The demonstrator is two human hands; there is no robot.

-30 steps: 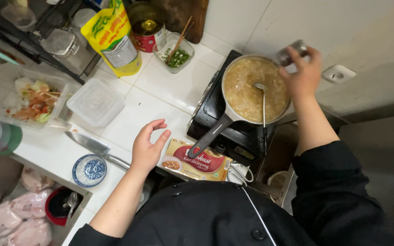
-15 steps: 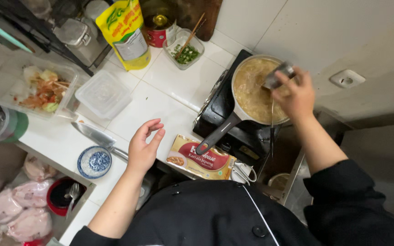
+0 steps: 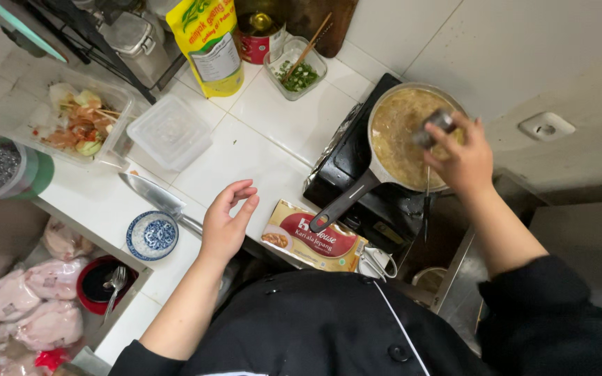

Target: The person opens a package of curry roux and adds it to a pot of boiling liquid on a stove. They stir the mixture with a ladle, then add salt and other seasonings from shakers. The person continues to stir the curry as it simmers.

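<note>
Your right hand [image 3: 462, 159] is closed around a small metallic shaker [image 3: 432, 128], holding it tipped over the frying pan [image 3: 404, 139]; that position puts its end right above the thick yellow-brown sauce filling the pan. The pan sits on a black portable stove [image 3: 357, 182], its handle pointing back toward you, and a utensil stands in the sauce just below your grip. Your left hand [image 3: 226, 223] holds nothing: the fingers are loosely curled and spread above the white tiled counter [image 3: 259, 146]. Just right of that hand lies a flat sauce packet [image 3: 313, 242]; just left are a kitchen knife [image 3: 156, 200] and a small blue-patterned dish [image 3: 152, 235]. Farther out, a clear container [image 3: 295, 67] holds chopped greens with chopsticks in it, a lidded tub [image 3: 170, 131] looks empty, and a tray [image 3: 78, 120] carries mixed cut ingredients.
</note>
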